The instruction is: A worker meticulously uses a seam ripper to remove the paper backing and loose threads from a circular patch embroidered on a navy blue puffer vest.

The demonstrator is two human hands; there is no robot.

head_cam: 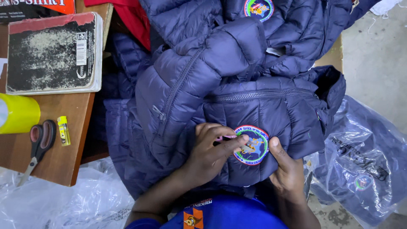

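Head cam, looking straight down. Navy quilted jacket (237, 106) lies centre frame, bunched, zip running across its upper part. Round multicolour patch (251, 145) sits on jacket front, near side, just above the person's torso.

Left hand (212, 154): palm down on jacket, fingers spread and bent, index fingertip lying over patch's left half. Seems to pinch a small pinkish item (224, 138) at patch edge; too small to ID. Not a fist, fingers pressing fabric.

Right hand (286, 169): grips jacket fabric at right of patch, thumb on top touching patch's right rim, other fingers tucked under, hidden.

2nd navy jacket (275, 25) w/ same kind of round patch (259, 8) lies far side, overlapping the first. Red fabric (131, 17) far left of jackets.

Wooden table (63, 148) at left: worn book (53, 53) far end, yellow tape roll (17, 113) at left edge, scissors (38, 144) w/ dark handles near it, small yellow lighter (63, 130) just right of scissors, apart.

Clear plastic bag (364, 165) holding another dark jacket on floor, right. Crumpled clear plastic (63, 199) near left, below table. Concrete floor (377, 63) far right.
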